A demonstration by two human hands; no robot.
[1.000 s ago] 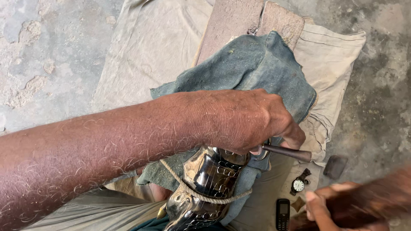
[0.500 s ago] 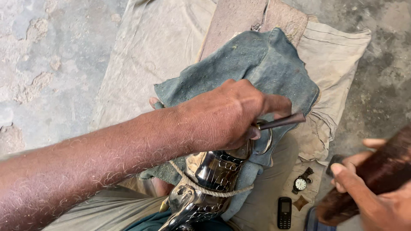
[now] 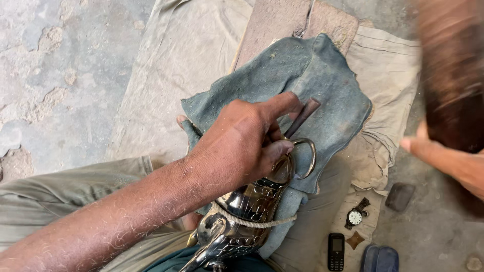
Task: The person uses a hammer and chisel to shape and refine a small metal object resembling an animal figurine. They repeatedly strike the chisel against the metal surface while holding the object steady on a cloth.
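Metal vessel [image 3: 242,216], a polished silvery piece with an embossed, scale-like pattern, lies on a blue-grey cloth [image 3: 322,85] over the person's lap, near the lower edge of the tan sheet [image 3: 176,65] spread on the concrete floor [image 3: 50,75]. It looks rigid and fairly heavy for its bulk, and its bright skin is probably slippery and easy to dent or scratch, so the cloth padding and the rope [image 3: 252,221] looped round its body seem the surer places to steady it; the curved ring handle [image 3: 307,156] at its upper end offers another hold. Its long axis runs on a diagonal, from the lower left by the person's lap up to the right, with the handle end pointing toward the far right corner of the cloth. The left hand [image 3: 242,141] presses down on the upper end, its fingers [image 3: 280,148] curled tight round a thin dark metal rod [image 3: 302,116] that slants up to the right, roughly along the same line. The right hand [image 3: 448,156] is blurred at the right edge, fingers closed about a dark brown wooden object [image 3: 448,75], well apart from the vessel. On the sheet's lower right lie a wristwatch [image 3: 355,216] and a small black phone [image 3: 336,251].
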